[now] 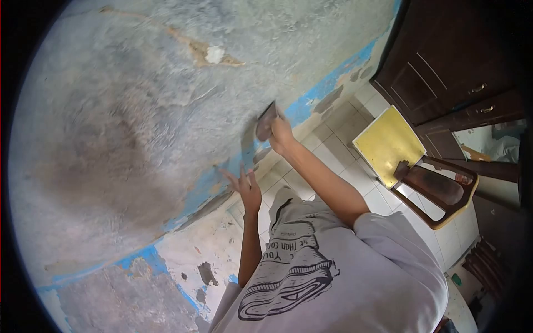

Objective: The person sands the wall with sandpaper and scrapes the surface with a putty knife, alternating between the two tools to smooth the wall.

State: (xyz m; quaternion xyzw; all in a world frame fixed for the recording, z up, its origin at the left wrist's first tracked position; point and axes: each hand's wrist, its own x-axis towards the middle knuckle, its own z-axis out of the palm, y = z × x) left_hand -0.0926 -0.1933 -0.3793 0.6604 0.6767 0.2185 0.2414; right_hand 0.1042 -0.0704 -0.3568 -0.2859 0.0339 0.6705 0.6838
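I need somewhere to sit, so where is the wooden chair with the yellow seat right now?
In the head view, the wooden chair with the yellow seat stands at right on the white tiled floor, beside the dark wooden cabinet.

Your grey T-shirt (344, 277) carries the only print you can read here, and only in part. Above the drawing of a sneaker (288, 280) on its chest runs lettering that appears upside down and curved from your viewpoint. You can make out "YOU" in one line and what looks like "THAN CO" in the line beside it; the remaining letters are folded into the cloth or too small to tell. You find no legible writing on the wall (139, 111), the yellow chair (388, 141) or the dark cabinet (444, 61).
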